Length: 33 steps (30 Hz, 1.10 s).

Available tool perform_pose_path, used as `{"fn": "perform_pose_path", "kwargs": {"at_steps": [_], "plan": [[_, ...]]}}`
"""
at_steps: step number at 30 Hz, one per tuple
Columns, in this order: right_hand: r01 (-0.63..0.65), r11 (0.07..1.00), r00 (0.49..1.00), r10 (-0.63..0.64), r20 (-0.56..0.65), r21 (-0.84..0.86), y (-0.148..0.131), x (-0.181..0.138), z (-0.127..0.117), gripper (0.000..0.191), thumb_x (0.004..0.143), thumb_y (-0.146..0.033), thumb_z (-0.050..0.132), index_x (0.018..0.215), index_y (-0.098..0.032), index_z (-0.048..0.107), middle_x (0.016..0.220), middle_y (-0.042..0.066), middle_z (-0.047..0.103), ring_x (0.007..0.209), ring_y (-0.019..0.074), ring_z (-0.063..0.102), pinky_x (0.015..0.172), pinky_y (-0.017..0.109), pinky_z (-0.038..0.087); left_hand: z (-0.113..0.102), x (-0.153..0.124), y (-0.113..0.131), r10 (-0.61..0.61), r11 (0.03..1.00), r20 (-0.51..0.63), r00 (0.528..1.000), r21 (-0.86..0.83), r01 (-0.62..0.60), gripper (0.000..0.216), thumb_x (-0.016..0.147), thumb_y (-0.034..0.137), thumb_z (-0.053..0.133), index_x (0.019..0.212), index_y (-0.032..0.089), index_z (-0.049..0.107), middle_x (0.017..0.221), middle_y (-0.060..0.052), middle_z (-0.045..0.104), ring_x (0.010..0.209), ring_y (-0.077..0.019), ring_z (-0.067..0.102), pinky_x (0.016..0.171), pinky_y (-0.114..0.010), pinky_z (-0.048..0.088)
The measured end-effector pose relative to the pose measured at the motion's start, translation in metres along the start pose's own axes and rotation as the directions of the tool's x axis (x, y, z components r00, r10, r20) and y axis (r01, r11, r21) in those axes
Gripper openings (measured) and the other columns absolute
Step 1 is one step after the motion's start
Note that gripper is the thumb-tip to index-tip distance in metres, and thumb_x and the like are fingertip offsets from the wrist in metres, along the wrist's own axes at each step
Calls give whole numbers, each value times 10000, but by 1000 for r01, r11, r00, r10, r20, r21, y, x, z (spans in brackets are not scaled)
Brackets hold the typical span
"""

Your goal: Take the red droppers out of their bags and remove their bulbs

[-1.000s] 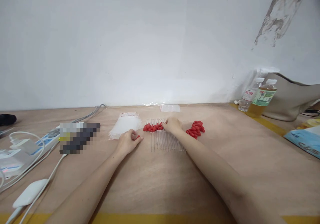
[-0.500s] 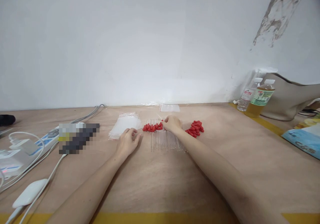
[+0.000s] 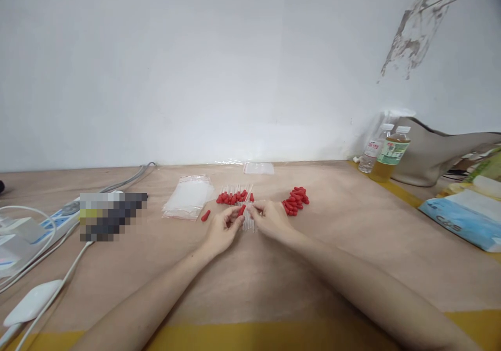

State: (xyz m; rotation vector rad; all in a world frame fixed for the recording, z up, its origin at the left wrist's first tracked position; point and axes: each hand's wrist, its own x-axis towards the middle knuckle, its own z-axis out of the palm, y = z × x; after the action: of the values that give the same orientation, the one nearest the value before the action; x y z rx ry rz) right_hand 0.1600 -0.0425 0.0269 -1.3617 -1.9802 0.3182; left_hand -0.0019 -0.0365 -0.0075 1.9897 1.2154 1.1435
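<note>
My left hand pinches a red rubber dropper bulb between thumb and fingers. A thin clear dropper tube slants up and away from that bulb. Close on the right, my right hand has its thumb and fingertips together at the tube; the exact contact is partly hidden. Beneath both hands lie several clear dropper tubes in a row. Behind them is a row of tubes with red bulbs. One loose red bulb lies left of my left hand, and a pile of red bulbs sits to the right.
A stack of clear zip bags lies to the left, and another bag near the wall. Farther left are a power strip, cables and a white charger. Two bottles, a grey bag and a tissue pack stand right.
My right hand has drawn back toward me from the row of red bulbs. My left hand has come in beside it and now holds a bulb. A loose bulb now shows on the left.
</note>
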Motion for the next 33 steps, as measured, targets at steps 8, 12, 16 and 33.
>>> {"fn": "perform_pose_path", "kwargs": {"at_steps": [8, 12, 16, 33], "plan": [[424, 787, 809, -551, -202, -448, 36, -27, -14, 231, 821, -347, 484, 1000, -228, 570, 987, 47, 612, 898, 185, 490, 823, 365, 241, -11, -7, 13, 310, 858, 121, 943, 392, -332, 241, 846, 221, 404, 1004, 195, 584, 934, -52, 591, 859, -158, 550, 786, -281, 430], [493, 738, 784, -607, -133, -462, 45, -32, -8, 194, 844, -289, 463, 999, -247, 571, 761, 3, 632, 807, 157, 489, 843, 384, 211, -9, -10, 13, 376, 829, 116, 919, 402, -389, 238, 856, 218, 397, 1012, 191, 575, 945, -54, 587, 861, -150, 548, 773, -266, 430], [495, 760, 800, -588, -120, -422, 46, -35, 0, 175, 854, -252, 442, 940, -224, 592, 653, -4, 590, 710, 132, 463, 801, 362, 225, -5, -13, 12, 405, 819, 139, 904, 384, -426, 230, 837, 265, 459, 1028, 190, 563, 981, -54, 590, 875, -149, 548, 769, -257, 421], [682, 593, 631, -773, -66, -428, 46, -43, -8, 151, 841, -224, 470, 765, -154, 579, 536, -26, 478, 611, 100, 355, 730, 306, 265, -5, -22, 25, 429, 629, 413, 804, 503, -593, 275, 882, 221, 325, 653, 159, 464, 598, 1, 490, 634, -131, 427, 721, -312, 302]]}}
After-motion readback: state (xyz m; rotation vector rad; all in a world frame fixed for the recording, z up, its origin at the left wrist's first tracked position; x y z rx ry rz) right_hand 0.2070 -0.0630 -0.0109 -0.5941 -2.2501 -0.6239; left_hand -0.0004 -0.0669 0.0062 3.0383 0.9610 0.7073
